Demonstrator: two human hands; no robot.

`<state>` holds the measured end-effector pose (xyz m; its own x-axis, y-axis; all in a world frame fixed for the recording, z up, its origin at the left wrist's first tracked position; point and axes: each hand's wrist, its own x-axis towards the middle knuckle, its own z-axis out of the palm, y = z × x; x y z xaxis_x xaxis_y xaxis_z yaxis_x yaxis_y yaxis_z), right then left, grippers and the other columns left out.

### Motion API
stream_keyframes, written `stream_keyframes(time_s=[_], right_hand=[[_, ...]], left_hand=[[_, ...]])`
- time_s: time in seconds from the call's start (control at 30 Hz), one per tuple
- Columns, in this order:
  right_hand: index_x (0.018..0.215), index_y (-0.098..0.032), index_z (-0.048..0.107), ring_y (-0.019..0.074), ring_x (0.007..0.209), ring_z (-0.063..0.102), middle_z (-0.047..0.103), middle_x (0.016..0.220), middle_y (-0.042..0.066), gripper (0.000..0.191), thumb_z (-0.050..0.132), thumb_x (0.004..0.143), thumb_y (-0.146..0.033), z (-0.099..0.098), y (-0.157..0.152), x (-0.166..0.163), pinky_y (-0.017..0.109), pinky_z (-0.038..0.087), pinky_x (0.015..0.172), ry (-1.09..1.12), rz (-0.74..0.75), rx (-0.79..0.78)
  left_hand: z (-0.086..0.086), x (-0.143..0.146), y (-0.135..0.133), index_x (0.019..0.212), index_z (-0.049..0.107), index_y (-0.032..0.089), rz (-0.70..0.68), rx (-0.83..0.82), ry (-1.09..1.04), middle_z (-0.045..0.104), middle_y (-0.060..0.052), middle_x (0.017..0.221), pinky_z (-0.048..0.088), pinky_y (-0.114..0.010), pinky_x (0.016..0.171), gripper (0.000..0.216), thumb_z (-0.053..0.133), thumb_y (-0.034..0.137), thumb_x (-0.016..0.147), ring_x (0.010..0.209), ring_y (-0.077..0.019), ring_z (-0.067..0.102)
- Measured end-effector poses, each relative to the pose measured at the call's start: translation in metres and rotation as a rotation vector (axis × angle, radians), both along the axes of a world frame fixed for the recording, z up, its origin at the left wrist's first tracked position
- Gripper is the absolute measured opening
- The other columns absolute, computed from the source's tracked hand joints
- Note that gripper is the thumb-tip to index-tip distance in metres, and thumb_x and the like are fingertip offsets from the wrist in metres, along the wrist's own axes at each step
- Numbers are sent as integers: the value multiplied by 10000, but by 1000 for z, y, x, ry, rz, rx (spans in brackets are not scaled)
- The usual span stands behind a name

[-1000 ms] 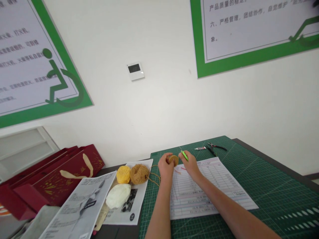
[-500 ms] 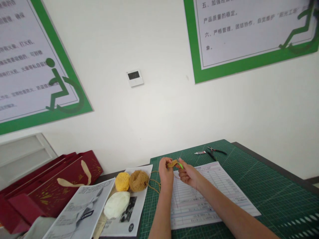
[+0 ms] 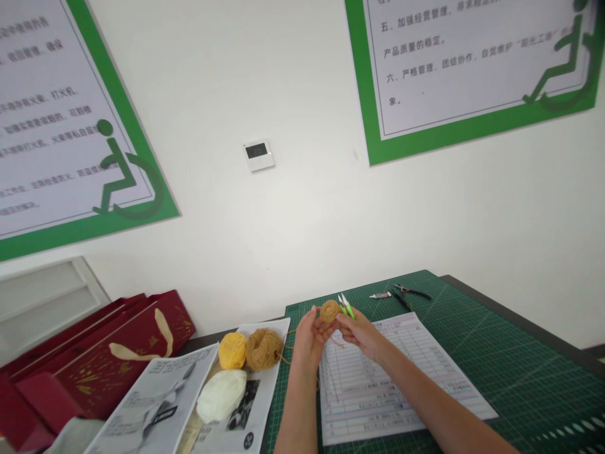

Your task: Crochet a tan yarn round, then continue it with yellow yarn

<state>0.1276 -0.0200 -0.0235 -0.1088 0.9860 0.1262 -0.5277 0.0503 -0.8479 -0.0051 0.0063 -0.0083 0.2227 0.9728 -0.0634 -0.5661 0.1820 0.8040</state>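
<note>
Both hands are raised over the green cutting mat [image 3: 496, 353]. My left hand [image 3: 309, 337] pinches a small round tan crocheted piece [image 3: 329, 310] at its fingertips. My right hand [image 3: 362, 331] touches the same piece and grips a green-handled tool [image 3: 346, 305] whose two tips point up, a crochet hook or small snips; I cannot tell which. A tan strand runs from the piece down to the tan yarn ball [image 3: 263, 349] at the left.
A yellow yarn ball [image 3: 232, 350] and a cream one [image 3: 221, 395] lie on printed sheets [image 3: 155, 403] beside the tan ball. A form sheet [image 3: 382, 378] lies under my forearms. Pliers [image 3: 409, 292] and a small tube [image 3: 379, 295] sit at the mat's far edge. Red gift bags [image 3: 94, 359] stand left.
The head tilted up a little. The crocheted piece turned from edge-on to face-on, and both hands shifted slightly closer together around it.
</note>
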Motion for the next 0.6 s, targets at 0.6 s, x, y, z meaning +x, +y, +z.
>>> stream_keyframes(time_s=[0.6], right_hand=[[765, -193, 455, 15, 404, 159, 272, 507, -137, 487, 709, 660, -595, -7, 8, 0, 183, 67, 394, -74, -14, -56]], left_hand=[[-2, -1, -2, 905, 623, 143, -9, 135, -6, 717, -33, 720, 506, -277, 675, 499, 803, 1, 462, 688, -169, 672]])
